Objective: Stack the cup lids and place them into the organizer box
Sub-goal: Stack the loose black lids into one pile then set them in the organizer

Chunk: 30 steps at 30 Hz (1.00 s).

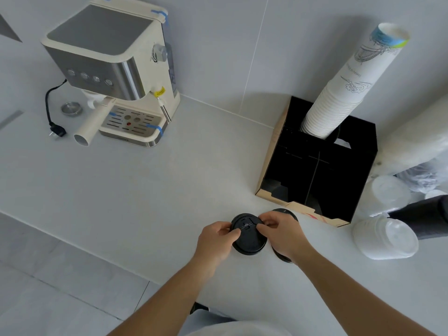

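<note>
Two black lids (pixel 249 241) are seen on a pale grey counter (pixel 145 190). The organizer box (pixel 315 166) is coloured black inside, brown cardboard outside. White cups (pixel 339 93) are printed with grey line drawings and a blue-green band. The coffee machine (pixel 114 69) is finished in cream and silver, with blue tape.

You get bright, even, diffuse light with no visible source. Shadows are faint: a soft one lies under the coffee machine (pixel 114 69) at ten o'clock. Its steel front carries a mild sheen. The organizer box (pixel 317 163) interior at three o'clock reads nearly pure black. Wide-angle distortion bends the edges, and detail is slightly soft throughout.
</note>
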Motion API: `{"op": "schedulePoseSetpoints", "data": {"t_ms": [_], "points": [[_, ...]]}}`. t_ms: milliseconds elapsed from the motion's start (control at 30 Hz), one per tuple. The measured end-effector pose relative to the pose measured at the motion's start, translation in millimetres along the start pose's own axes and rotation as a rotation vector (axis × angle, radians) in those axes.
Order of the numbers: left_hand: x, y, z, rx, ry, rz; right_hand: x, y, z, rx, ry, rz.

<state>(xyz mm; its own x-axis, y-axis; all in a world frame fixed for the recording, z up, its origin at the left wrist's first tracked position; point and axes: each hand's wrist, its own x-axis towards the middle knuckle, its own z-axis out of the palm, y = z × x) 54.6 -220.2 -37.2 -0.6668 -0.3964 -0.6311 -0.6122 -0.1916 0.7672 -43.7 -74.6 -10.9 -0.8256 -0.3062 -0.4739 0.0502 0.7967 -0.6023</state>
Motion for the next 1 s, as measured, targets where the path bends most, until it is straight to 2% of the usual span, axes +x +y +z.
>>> {"op": "schedulePoseSetpoints", "data": {"t_ms": [167, 533, 800, 1000], "points": [[9.9, 2.3, 5.5, 0.201, 0.067, 0.104, 19.0, -8.9, 0.9, -0.121, -0.021, -0.015], [25.0, 2.3, 9.5, 0.369, 0.036, 0.100, 39.3, -9.6, 8.1, -0.326, -0.137, 0.019], [27.6, 10.8, -6.7, 0.358, 0.067, 0.091, 32.7, -10.4, 19.8, -0.217, -0.151, 0.032], [28.7, 9.9, -9.6, 0.426, 0.054, 0.129, 30.1, -9.8, 25.1, -0.200, -0.082, 0.065]]}}
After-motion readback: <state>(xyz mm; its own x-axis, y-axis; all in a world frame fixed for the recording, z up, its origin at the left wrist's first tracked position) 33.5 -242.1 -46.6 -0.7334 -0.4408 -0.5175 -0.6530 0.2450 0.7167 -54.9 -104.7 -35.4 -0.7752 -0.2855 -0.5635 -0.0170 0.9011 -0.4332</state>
